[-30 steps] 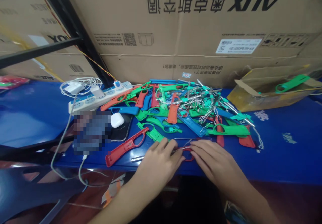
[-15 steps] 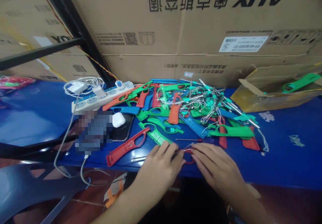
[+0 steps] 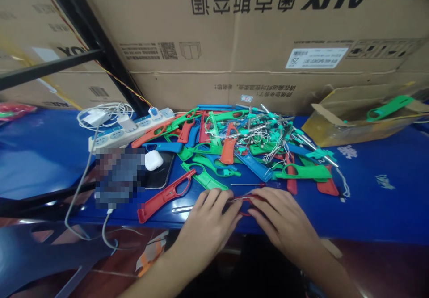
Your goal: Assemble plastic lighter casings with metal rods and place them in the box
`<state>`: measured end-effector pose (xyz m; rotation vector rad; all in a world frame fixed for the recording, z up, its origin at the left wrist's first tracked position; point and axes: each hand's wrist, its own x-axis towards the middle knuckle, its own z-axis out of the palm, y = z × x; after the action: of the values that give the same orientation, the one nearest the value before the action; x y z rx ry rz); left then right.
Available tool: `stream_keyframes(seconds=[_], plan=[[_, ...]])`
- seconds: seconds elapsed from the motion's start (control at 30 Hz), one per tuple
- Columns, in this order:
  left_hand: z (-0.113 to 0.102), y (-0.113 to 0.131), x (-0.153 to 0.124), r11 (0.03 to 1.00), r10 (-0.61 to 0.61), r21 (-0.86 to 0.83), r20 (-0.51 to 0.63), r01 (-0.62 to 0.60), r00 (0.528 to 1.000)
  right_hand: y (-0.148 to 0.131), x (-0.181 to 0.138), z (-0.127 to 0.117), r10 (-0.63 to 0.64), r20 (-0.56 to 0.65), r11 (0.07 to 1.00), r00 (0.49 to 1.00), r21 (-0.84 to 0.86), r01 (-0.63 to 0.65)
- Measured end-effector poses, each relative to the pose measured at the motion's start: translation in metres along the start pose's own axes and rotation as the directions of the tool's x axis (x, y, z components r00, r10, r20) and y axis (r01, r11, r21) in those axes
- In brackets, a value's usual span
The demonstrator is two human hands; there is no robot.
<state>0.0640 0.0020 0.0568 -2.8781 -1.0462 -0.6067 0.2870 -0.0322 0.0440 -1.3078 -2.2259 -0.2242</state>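
Little has moved in the last second. Both hands stay at the near edge of the worktop [image 3: 385, 199], closed in on the same red part [image 3: 247, 199], which lies flat between them just in front of the pile [image 3: 234, 150] of red, green and blue plastic handles. The left hand [image 3: 209, 220] has its fingers bent down and bunched together on the part's left end. The right hand [image 3: 284, 220] mirrors it, fingertips pinching the right end. The fingertips of the two hands have drawn a little closer, so less of the red loop shows now than a moment ago. A pale wire seems to run along the part under the left fingers, though the fingers hide most of it and I cannot be sure. The part has not been lifted or shifted along the edge, so the hands appear to be working on it in place rather than carrying it.

Everything around them is where it was. A loose red handle [image 3: 166, 195] lies just left of the left hand, and a thin screwdriver [image 3: 254, 185] lies just beyond the fingertips. Further left are a phone [image 3: 162, 175] with an earbud case [image 3: 153, 159] on it and a power strip [image 3: 130, 128]. An open box [image 3: 335, 130] stands at the right, well apart.
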Motion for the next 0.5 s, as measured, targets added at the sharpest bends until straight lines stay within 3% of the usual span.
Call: stream_keyframes(seconds=[0.23,0.5], plan=[[-0.004,0.004,0.0,0.987,-0.118,-0.111,-0.015,0.116,0.993,-0.001,-0.002,0.002,0.009,-0.007,1.0,1.0,0.018,-0.009],[-0.009,-0.008,0.014,0.956,-0.116,-0.264,0.045,0.124,0.992,-0.004,0.0,0.001,0.002,-0.026,1.0,1.0,0.019,-0.001]])
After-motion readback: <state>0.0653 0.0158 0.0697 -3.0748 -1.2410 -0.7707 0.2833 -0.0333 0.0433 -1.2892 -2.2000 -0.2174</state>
